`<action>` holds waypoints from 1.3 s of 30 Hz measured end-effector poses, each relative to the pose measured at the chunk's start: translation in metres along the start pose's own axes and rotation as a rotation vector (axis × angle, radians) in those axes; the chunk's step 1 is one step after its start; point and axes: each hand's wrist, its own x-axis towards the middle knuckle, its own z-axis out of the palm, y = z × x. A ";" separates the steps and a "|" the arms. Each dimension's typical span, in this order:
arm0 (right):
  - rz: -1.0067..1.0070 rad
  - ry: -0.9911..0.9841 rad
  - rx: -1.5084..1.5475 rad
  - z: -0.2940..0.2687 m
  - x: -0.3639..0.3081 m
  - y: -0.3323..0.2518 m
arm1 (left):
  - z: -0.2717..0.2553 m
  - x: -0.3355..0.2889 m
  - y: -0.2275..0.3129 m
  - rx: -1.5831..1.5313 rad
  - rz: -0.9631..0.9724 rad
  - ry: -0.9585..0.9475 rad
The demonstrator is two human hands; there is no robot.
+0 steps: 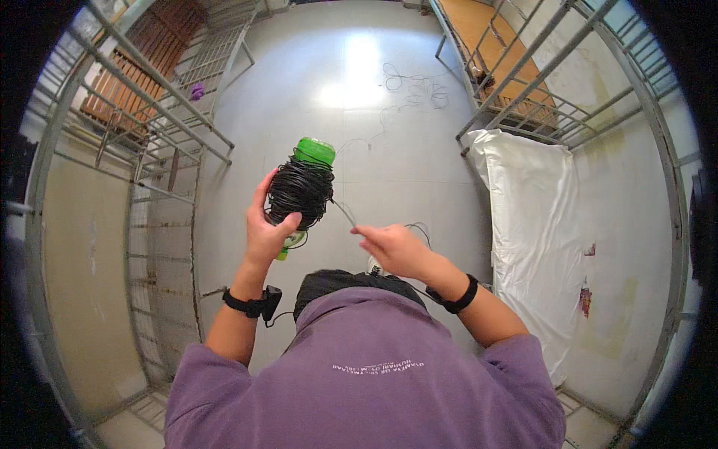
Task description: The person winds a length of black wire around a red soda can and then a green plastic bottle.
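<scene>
In my left hand is a green plastic bottle, held in front of me with its base pointing away and its green cap toward me. Many turns of thin black cable are wrapped round its middle, and my fingers and thumb press on the coil. A free stretch of the cable runs from the coil to my right hand, whose thumb and fingertips pinch it a little to the right of the bottle. Part of the bottle is hidden under the windings.
Loose thin cable lies in tangled loops on the grey floor ahead. Metal bunk frames stand on the left, another with an orange-brown board at the far right. A white sheet covers something along the right side.
</scene>
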 end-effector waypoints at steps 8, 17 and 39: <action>-0.356 0.097 -0.411 -0.058 0.009 0.011 | 0.076 0.031 0.017 0.641 0.162 -0.243; -0.714 0.159 -0.375 -0.122 0.073 0.031 | 0.067 0.069 0.018 0.143 -0.061 -1.010; -0.099 0.132 -0.078 -0.065 0.220 0.059 | -0.151 0.132 -0.028 -0.378 -0.366 -0.052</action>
